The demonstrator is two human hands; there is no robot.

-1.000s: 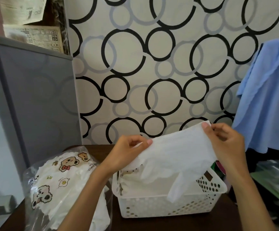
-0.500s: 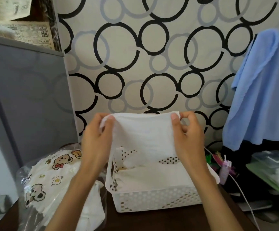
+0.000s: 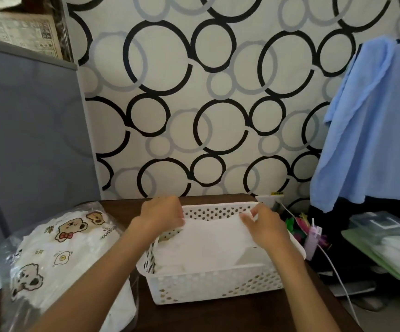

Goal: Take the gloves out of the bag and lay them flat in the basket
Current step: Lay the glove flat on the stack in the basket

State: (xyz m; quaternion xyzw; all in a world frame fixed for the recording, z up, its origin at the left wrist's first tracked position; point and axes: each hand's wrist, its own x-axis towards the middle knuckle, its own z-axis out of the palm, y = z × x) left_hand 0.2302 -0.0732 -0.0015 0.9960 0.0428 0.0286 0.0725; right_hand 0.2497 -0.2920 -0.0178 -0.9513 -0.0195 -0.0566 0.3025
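A white perforated basket (image 3: 218, 286) stands on the dark wooden table (image 3: 242, 317). A thin white glove (image 3: 208, 243) lies spread across its inside, on top of other white gloves. My left hand (image 3: 163, 213) pinches the glove's far left corner at the basket's back wall. My right hand (image 3: 263, 226) pinches its far right corner near the right rim. A clear plastic bag (image 3: 57, 255) printed with cartoon bears, stuffed with white gloves, lies on the table to the left of the basket, under my left forearm.
A grey cabinet (image 3: 33, 140) stands at the left with newspaper on top. A blue cloth (image 3: 371, 121) hangs at the right. Colourful clips (image 3: 301, 226), a white cable (image 3: 337, 276) and green trays (image 3: 385, 255) sit right of the basket. The patterned wall is close behind.
Both hands have lowered the glove from chest height down into the basket, keeping hold of its upper corners. The glove now lies spread over the pile inside.
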